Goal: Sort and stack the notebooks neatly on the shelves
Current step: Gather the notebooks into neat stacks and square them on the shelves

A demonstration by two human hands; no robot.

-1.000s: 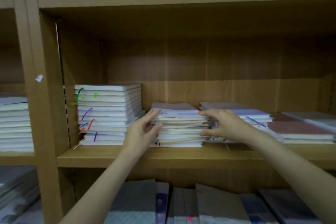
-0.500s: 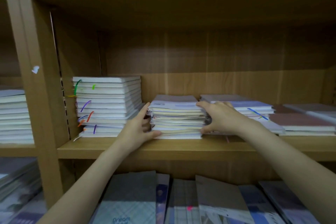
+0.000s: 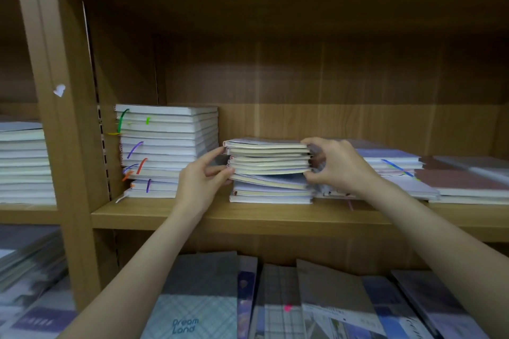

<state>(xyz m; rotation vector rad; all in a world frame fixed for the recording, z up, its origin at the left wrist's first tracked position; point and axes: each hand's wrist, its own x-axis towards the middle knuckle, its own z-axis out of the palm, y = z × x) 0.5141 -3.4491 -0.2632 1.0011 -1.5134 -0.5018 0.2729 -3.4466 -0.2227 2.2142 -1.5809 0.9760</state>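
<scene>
Hands — left hand (image 3: 202,179) and right hand (image 3: 337,165) — grip the upper notebooks (image 3: 268,158) of the middle stack, lifting them. Next move likely calls for level, 2-sided support — lower notebooks (image 3: 271,191) sit askew.

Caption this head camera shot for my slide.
Both hands lift the upper notebooks off the middle stack.

The middle notebook stack (image 3: 268,170) lies flat on the wooden shelf (image 3: 220,215) (upper notebooks lifted, gap showing).
</scene>
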